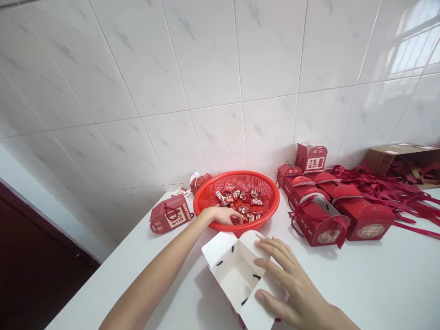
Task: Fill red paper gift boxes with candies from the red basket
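Observation:
My left hand (227, 215) reaches over the near rim of a red plastic basket (271, 208), its fingers curled down around a red wrapped candy (235, 220). Several more wrapped candies (244, 196) lie at the bottom of the basket. In front of it, a gift box (229, 270) stands with its flaps up, showing a white inside and dark cord ends through the walls. No candy shows inside the visible part. My right hand (292, 279) rests against the box's right side, fingers spread over the flaps and thumb on the near one.
Left of the basket a red gift box (170, 214) lies on the white table (388, 284). Several red boxes (364, 217) cluster at the right, beside a heap of red ribbons (378, 192) and a cardboard box (380, 158). A tiled wall (220, 68) rises behind.

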`<state>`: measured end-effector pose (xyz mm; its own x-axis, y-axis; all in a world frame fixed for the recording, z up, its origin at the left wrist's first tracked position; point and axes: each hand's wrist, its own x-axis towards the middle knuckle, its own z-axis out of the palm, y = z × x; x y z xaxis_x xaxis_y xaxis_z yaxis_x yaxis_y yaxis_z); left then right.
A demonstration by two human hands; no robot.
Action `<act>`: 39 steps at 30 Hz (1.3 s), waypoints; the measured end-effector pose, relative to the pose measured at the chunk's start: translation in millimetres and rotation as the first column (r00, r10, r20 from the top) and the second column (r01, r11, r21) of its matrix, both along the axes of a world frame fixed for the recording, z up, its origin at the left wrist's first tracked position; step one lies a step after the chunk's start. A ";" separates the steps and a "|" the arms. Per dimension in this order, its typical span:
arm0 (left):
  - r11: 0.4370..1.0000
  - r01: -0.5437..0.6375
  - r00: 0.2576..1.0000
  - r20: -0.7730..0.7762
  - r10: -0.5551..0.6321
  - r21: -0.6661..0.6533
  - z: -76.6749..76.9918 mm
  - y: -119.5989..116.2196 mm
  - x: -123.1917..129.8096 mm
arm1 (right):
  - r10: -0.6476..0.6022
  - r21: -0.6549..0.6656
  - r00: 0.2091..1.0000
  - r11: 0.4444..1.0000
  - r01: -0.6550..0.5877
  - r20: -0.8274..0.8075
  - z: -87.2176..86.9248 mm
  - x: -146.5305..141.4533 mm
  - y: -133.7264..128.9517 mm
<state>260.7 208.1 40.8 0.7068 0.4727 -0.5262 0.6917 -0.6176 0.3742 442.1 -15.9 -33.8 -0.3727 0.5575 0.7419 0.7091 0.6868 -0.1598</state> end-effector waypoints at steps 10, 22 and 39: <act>0.988 -0.153 0.965 0.218 0.143 0.028 3.1 -6.7 -3.1 | 0.000 -0.015 1.000 1.000 0.001 0.005 -0.2 1.1 -1.1; 0.947 -0.294 0.746 0.588 0.312 -0.130 11.1 -18.1 -13.6 | -0.005 -0.033 1.000 0.999 0.005 -0.004 3.2 1.7 -2.0; 0.926 -0.317 0.419 0.846 0.330 -0.204 6.1 -34.7 -17.4 | -0.007 -0.046 1.000 0.999 0.007 0.011 1.5 1.5 -2.6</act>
<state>243.3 173.4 46.8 0.5937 0.7673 0.2424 0.1673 -0.4124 0.8955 443.6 -18.5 -32.3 -0.3768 0.5932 0.7114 0.7156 0.6741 -0.1830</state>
